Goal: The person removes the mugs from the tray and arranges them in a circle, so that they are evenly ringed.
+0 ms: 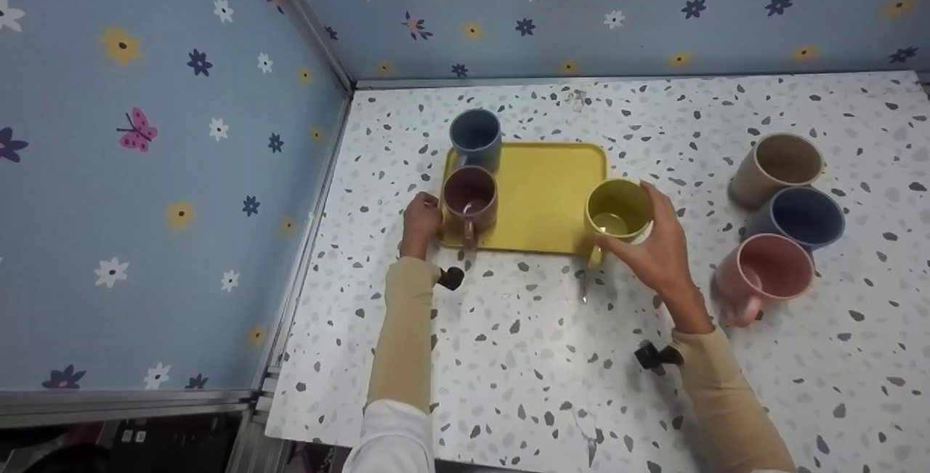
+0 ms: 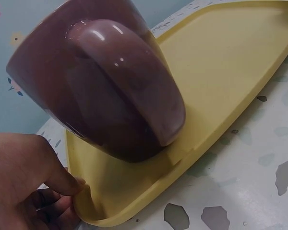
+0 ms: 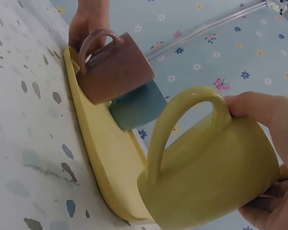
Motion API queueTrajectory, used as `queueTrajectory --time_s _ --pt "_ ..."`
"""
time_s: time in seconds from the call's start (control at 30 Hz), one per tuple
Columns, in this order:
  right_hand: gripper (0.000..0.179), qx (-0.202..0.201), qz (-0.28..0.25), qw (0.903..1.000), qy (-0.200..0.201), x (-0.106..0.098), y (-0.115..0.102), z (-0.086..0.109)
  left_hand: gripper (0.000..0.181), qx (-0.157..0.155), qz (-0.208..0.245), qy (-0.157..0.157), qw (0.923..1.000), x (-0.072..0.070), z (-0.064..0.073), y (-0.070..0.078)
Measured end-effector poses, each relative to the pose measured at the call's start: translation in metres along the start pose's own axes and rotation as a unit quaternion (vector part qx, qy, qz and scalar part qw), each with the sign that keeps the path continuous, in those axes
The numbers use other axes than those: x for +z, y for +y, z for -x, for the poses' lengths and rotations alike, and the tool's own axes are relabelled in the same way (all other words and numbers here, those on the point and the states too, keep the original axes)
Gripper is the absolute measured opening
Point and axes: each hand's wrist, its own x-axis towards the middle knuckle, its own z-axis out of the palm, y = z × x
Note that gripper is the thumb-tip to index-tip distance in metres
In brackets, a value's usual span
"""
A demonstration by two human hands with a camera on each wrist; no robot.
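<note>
While the left hand (image 1: 422, 220) pinches the rim at the near left corner of the yellow tray (image 1: 545, 197), the right hand (image 1: 661, 251) holds the yellow mug (image 1: 617, 205), its thumb on the side by the handle (image 1: 596, 257) and its fingers curled round the opposite side. The mug overlaps the tray's right edge close to the near corner; whether its base touches the tray I cannot tell. A brown mug (image 1: 468, 189) stands by the near left corner and a blue mug (image 1: 476, 131) by the far left one. Toward the counter's right edge stand a beige mug (image 1: 785, 164), a navy mug (image 1: 805, 217) and a pink mug (image 1: 766, 269).

To handle this well, I would keep the mug level, clear the raised rim before lowering it, let the base meet the surface flat, and loosen the fingers only then. Steady, light pressure from the left hand should stop the tray from sliding.
</note>
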Motion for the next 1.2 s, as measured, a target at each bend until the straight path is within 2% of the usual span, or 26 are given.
queueTrajectory --time_s 0.3,0.7,1.2 --pt "0.102 0.011 0.01 0.9998 0.012 -0.013 0.006 0.014 0.025 -0.001 0.0 -0.001 1.0 0.0 0.0 -0.002" --pt "0.106 0.055 0.018 0.9981 0.021 -0.032 0.012 0.028 0.025 -0.005 -0.016 0.001 0.9999 0.001 -0.002 -0.003" --pt "0.105 0.08 0.038 0.9959 0.019 -0.043 0.021 0.04 0.025 -0.012 -0.01 -0.005 0.9999 0.001 -0.003 -0.003"
